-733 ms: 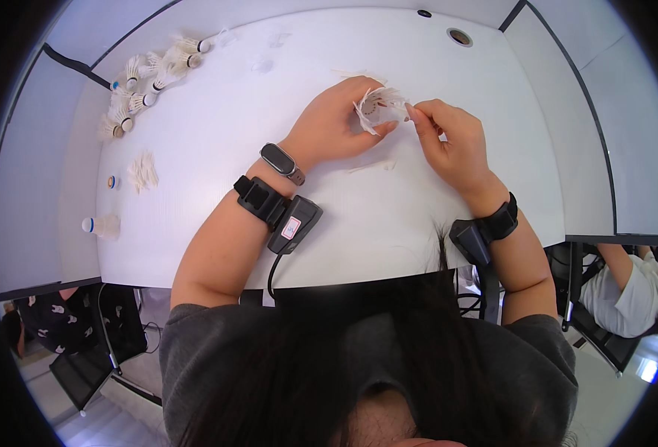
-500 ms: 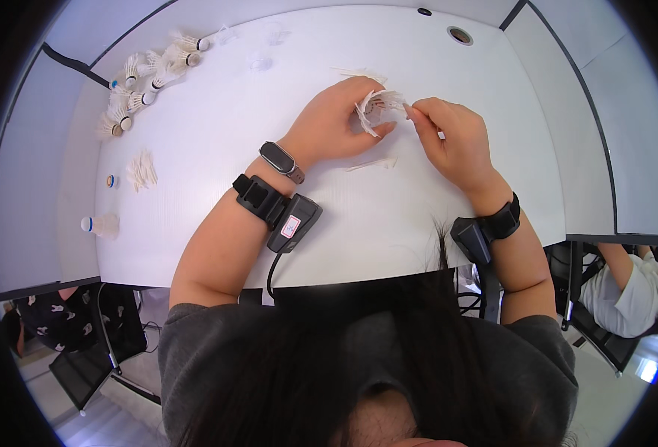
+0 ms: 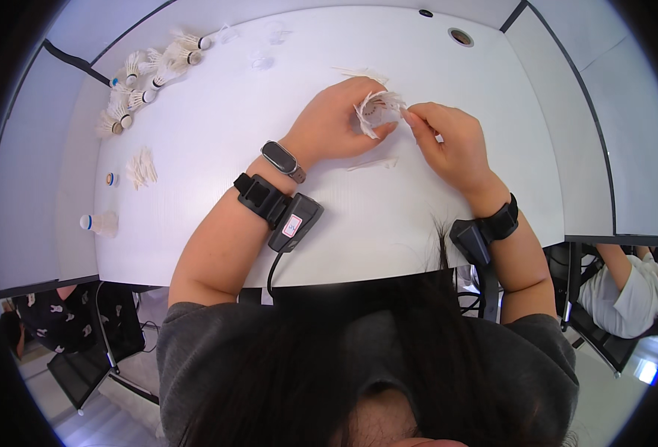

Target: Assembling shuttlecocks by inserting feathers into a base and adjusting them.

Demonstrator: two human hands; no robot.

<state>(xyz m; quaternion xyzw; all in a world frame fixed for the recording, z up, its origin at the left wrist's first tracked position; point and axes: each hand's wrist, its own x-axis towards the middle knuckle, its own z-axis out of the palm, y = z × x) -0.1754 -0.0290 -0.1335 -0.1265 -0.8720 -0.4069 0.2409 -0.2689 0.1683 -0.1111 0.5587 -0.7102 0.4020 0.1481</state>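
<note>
The left hand (image 3: 335, 121) is curled around a white shuttlecock (image 3: 373, 112) above the tabletop (image 3: 418, 223), its feathered opening facing up. The right hand (image 3: 452, 141) pinches the feathers at its right edge between thumb and forefinger. Loose feathers (image 3: 373, 165) lie just below the left hand; more shuttlecocks (image 3: 141, 97) sit bunched at the far left.

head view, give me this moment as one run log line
left hand: grip around shuttlecock | right hand: fingertips at its open rim, pinch unclear | table left side: feather pile, shuttlecock cluster
</note>
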